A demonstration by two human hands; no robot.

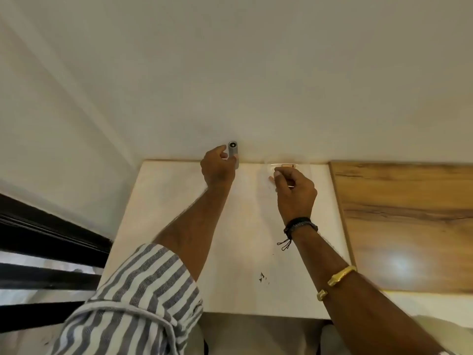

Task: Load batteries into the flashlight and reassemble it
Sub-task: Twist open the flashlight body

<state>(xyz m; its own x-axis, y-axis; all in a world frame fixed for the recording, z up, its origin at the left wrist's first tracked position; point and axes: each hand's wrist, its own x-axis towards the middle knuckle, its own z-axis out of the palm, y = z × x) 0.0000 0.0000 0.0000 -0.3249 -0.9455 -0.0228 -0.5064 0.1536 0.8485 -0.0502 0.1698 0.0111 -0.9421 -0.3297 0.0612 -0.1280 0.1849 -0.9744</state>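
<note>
Looking down at a pale table [230,252] pushed against a plain wall [230,73], with a darker wood-grain panel [409,213] on its right side. Both arms are stretched to the far edge, which is where everything's happening.

The left hand [217,167] is closed around the flashlight [233,153], a grey tube held upright right at the wall, round end facing the camera. I honestly can't tell if that end is the lens or an open battery end, it's too small.

The right hand [294,190] is curled with fingertips pinched at the rim of a clear bowl [266,170] that's just beside the flashlight. The bowl is see-through and barely shows up. A battery [286,165], copper-coloured, lies on its side at the back of the bowl, just past the fingertips. Whether the fingers actually have hold of a battery or only the rim, I can't tell. Something thin peeks out under the palm, could be another one.

My read: this is the very start, picking up a battery, nothing loaded yet.

Tips for doing this bit well:
- grip the battery by its middle so it doesn't roll away in that slippery bowl
- check which end is plus before dropping it in
- keep the tube's open end up and steady so the battery slides straight down.
</note>
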